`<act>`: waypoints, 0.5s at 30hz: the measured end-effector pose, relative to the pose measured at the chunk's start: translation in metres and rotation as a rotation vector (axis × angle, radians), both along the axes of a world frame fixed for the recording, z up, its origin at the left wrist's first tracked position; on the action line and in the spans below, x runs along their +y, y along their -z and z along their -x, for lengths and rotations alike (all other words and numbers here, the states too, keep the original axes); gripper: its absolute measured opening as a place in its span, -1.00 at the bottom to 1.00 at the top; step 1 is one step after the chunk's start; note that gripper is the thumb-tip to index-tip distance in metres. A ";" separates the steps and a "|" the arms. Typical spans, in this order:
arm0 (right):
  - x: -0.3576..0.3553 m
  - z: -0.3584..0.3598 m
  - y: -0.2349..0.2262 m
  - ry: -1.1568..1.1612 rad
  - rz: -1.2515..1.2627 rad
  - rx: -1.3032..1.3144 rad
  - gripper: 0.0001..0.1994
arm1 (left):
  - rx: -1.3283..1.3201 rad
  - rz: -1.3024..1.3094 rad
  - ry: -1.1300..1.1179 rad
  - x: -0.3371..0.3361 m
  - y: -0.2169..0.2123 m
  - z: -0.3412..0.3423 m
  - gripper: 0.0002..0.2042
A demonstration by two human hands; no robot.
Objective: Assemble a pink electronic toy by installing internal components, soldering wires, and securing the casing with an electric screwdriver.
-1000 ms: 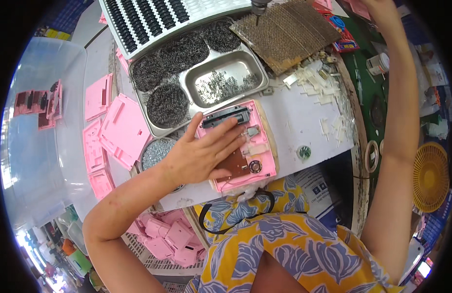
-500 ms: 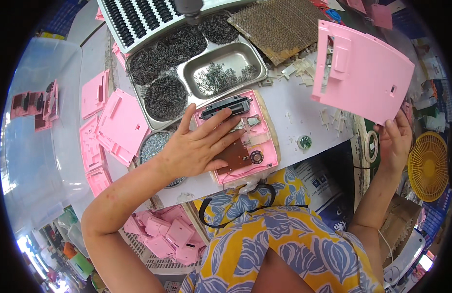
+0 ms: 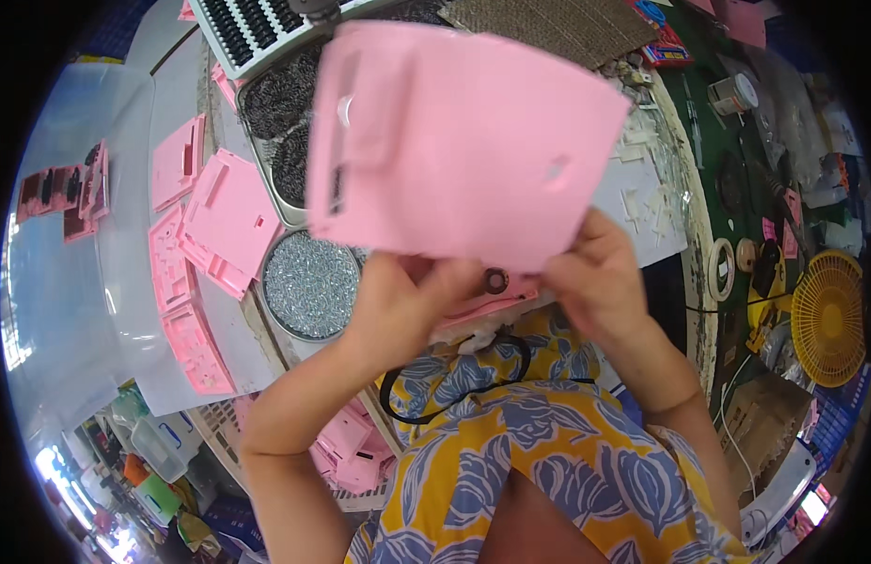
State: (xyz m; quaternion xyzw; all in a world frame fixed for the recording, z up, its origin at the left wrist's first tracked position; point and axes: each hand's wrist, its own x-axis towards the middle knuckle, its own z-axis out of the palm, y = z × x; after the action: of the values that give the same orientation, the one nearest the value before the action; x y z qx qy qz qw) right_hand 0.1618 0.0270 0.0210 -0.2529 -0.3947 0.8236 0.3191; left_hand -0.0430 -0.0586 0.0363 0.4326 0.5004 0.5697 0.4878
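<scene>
A pink plastic panel [image 3: 482, 141], slightly blurred, is held up in front of me, tilted over the work spot. It has a long slot and a raised block on its left side. My right hand [image 3: 600, 282] pinches its lower right corner. Just under the panel's lower left edge is my left hand [image 3: 398, 305], thumb pointing right; its other fingers are hidden behind the panel, so its grip cannot be made out. Below the panel shows a strip of the open pink case [image 3: 510, 291], with a small dark round part [image 3: 495, 280]. The rest of that case is covered.
A round tin of small silver pieces [image 3: 311, 285] stands left of my hands. Farther left lie several pink panels [image 3: 233, 221]. A metal tray [image 3: 257, 150] of dark springs is partly covered. White plastic bits [image 3: 647, 211] lie at right, near a yellow basket [image 3: 832, 320].
The pink panel has come from the right to the middle, over the open case, with my right hand. My left hand has lifted off the case's parts and drawn back to the panel's lower edge.
</scene>
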 end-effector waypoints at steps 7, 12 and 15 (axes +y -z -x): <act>0.030 -0.007 -0.014 -0.017 -0.254 -0.231 -0.36 | -0.266 0.380 0.138 -0.014 -0.013 0.037 -0.54; -0.005 -0.024 0.001 -0.085 -0.654 -0.723 -0.32 | 0.195 0.194 -0.213 -0.026 0.026 0.002 -0.15; -0.007 -0.022 0.012 -0.147 -0.864 -0.892 -0.30 | 0.592 0.247 -0.162 -0.027 0.027 0.005 -0.18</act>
State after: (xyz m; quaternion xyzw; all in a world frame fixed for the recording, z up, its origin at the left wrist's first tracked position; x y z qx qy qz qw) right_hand 0.1840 0.0200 0.0089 -0.3927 -0.8038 0.4245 0.1395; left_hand -0.0479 -0.0858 0.0091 0.4758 0.7184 0.3914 0.3230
